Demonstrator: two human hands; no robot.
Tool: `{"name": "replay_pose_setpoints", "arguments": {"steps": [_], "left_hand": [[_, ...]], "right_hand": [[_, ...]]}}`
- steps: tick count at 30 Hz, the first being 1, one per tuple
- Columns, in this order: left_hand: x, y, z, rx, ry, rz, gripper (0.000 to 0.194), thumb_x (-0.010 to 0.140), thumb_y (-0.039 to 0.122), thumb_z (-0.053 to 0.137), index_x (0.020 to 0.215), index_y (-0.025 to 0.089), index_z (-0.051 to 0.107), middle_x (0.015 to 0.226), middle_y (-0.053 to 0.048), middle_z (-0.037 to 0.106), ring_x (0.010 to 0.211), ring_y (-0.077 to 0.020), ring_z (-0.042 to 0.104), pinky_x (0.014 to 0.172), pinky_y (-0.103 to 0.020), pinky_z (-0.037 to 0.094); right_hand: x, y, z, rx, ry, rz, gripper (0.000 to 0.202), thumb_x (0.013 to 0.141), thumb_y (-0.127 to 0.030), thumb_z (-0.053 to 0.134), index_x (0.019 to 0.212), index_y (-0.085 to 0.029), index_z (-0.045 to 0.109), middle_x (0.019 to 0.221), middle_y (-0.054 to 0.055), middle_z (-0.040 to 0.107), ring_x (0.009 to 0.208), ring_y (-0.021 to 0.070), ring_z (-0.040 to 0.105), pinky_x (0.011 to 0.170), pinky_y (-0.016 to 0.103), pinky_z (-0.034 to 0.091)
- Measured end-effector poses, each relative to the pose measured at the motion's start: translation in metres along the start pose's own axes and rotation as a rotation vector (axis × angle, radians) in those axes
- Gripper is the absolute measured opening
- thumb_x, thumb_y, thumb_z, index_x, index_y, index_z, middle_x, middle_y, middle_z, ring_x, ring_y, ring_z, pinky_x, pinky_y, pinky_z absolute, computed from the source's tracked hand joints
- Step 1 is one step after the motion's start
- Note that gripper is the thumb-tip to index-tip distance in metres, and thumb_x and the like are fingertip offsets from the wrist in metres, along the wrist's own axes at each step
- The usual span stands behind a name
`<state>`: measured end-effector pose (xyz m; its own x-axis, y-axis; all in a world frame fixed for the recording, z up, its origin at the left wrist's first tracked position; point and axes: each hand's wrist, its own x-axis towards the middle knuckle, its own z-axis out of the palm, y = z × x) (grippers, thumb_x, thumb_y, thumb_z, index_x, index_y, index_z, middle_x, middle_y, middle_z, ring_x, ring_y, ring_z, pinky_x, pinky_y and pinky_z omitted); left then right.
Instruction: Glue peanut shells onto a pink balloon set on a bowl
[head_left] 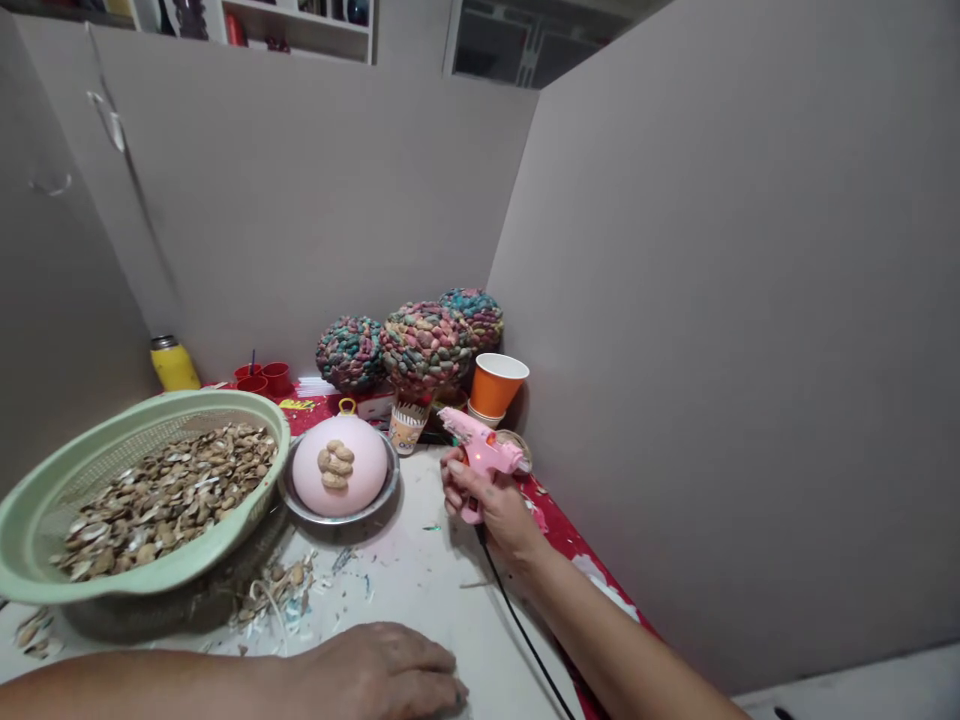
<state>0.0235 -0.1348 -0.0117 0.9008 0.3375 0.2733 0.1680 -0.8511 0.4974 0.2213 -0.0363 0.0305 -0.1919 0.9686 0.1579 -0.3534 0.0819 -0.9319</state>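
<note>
My right hand [480, 495] is wrapped round the handle of a pink glue gun [486, 452], its nozzle tilted up to the left and a black cord trailing down. My left hand [382, 670] rests low on the white table [420, 560]; its fingers are bent down, and their undersides and anything beneath are hidden. Between the glue gun and a green basket, a pale pink ball [371, 470] sits in a metal bowl [337, 519], with several peanut shells [334, 464] on its front.
The green basket [279, 425] of peanut shells fills the left. Behind stand shell-covered balls [426, 345], an orange cup [496, 385], a patterned cup [406, 425], red cups [276, 378] and a yellow bottle [174, 366]. Shell scraps [277, 590] lie near my left forearm.
</note>
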Motion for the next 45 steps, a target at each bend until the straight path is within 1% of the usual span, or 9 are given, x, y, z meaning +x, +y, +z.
{"name": "replay_pose_setpoints", "arguments": {"steps": [7, 15, 20, 29, 33, 37, 40, 42, 45], "left_hand": [[0.006, 0.020, -0.022, -0.112, -0.021, -0.106, 0.043, 0.094, 0.035, 0.048, 0.133, 0.017, 0.051, 0.130, -0.018, 0.062, 0.117, -0.0294, 0.061, 0.102, -0.040, 0.048], [0.011, 0.008, -0.011, -0.142, 0.044, -0.088, 0.033, 0.090, 0.026, 0.049, 0.121, 0.017, 0.057, 0.112, -0.015, 0.070, 0.103, -0.0259, 0.066, 0.092, -0.036, 0.052], [0.009, 0.009, -0.004, -0.101, 0.017, -0.092, 0.028, 0.088, 0.023, 0.050, 0.114, 0.016, 0.059, 0.101, -0.012, 0.072, 0.095, -0.0235, 0.068, 0.090, -0.033, 0.052], [0.009, 0.020, -0.015, -0.145, 0.138, -0.122, 0.024, 0.086, 0.013, 0.052, 0.101, 0.009, 0.070, 0.088, -0.012, 0.074, 0.086, -0.0191, 0.069, 0.083, -0.023, 0.054], [0.013, 0.033, -0.034, -0.273, 0.197, -0.251, 0.022, 0.091, 0.018, 0.049, 0.097, 0.012, 0.069, 0.091, -0.013, 0.074, 0.088, -0.0189, 0.069, 0.081, -0.024, 0.055], [0.007, 0.053, -0.063, -0.338, 0.224, -0.371, 0.032, 0.095, 0.022, 0.041, 0.111, 0.008, 0.065, 0.073, -0.009, 0.073, 0.062, -0.0145, 0.067, 0.060, -0.019, 0.053], [-0.005, 0.070, -0.091, -0.342, 0.223, -0.325, 0.033, 0.098, 0.023, 0.038, 0.108, 0.009, 0.066, 0.086, -0.012, 0.075, 0.070, -0.0140, 0.069, 0.065, -0.019, 0.053], [-0.015, 0.077, -0.115, -0.296, 0.253, -0.315, 0.036, 0.100, 0.029, 0.038, 0.096, 0.010, 0.068, 0.076, -0.010, 0.073, 0.065, -0.0140, 0.068, 0.063, -0.020, 0.053], [-0.032, 0.074, -0.156, -0.154, 0.363, -0.515, 0.050, 0.101, 0.042, 0.030, 0.090, 0.013, 0.070, 0.059, -0.004, 0.066, 0.052, -0.0130, 0.061, 0.053, -0.022, 0.050]], "right_hand": [[-0.013, 0.005, 0.002, 0.035, -0.132, 0.040, 0.036, 0.076, -0.051, 0.073, 0.087, -0.020, 0.057, 0.077, 0.001, 0.062, 0.052, 0.0114, 0.050, 0.050, 0.024, 0.039], [-0.027, 0.012, -0.005, -0.123, -0.311, 0.075, 0.039, 0.085, -0.054, 0.063, 0.086, -0.016, 0.068, 0.065, 0.003, 0.058, 0.057, 0.0128, 0.050, 0.049, 0.023, 0.030], [-0.032, 0.016, -0.008, -0.172, -0.192, 0.190, 0.048, 0.070, -0.063, 0.074, 0.078, -0.016, 0.065, 0.065, 0.003, 0.058, 0.056, 0.0136, 0.049, 0.050, 0.024, 0.033], [-0.032, 0.019, -0.013, -0.289, -0.093, 0.168, 0.052, 0.070, -0.068, 0.070, 0.066, -0.017, 0.063, 0.059, 0.004, 0.054, 0.053, 0.0144, 0.044, 0.050, 0.027, 0.035], [-0.032, 0.022, -0.018, -0.297, -0.065, 0.131, 0.046, 0.072, -0.064, 0.071, 0.069, -0.018, 0.064, 0.065, 0.005, 0.057, 0.061, 0.0183, 0.051, 0.056, 0.030, 0.041], [-0.031, 0.023, -0.022, -0.286, -0.088, 0.123, 0.042, 0.074, -0.061, 0.071, 0.072, -0.019, 0.065, 0.068, 0.005, 0.058, 0.062, 0.0188, 0.052, 0.055, 0.030, 0.042], [-0.030, 0.019, -0.020, -0.277, -0.058, 0.150, 0.046, 0.070, -0.065, 0.073, 0.069, -0.019, 0.066, 0.064, 0.006, 0.057, 0.058, 0.0179, 0.051, 0.048, 0.028, 0.040], [-0.029, 0.016, -0.019, -0.264, -0.042, 0.163, 0.048, 0.067, -0.067, 0.074, 0.068, -0.019, 0.066, 0.062, 0.006, 0.056, 0.053, 0.0164, 0.048, 0.041, 0.026, 0.034], [-0.029, 0.015, -0.019, -0.290, -0.050, 0.188, 0.050, 0.069, -0.068, 0.072, 0.069, -0.018, 0.066, 0.061, 0.006, 0.057, 0.051, 0.0151, 0.047, 0.039, 0.024, 0.033]]}}
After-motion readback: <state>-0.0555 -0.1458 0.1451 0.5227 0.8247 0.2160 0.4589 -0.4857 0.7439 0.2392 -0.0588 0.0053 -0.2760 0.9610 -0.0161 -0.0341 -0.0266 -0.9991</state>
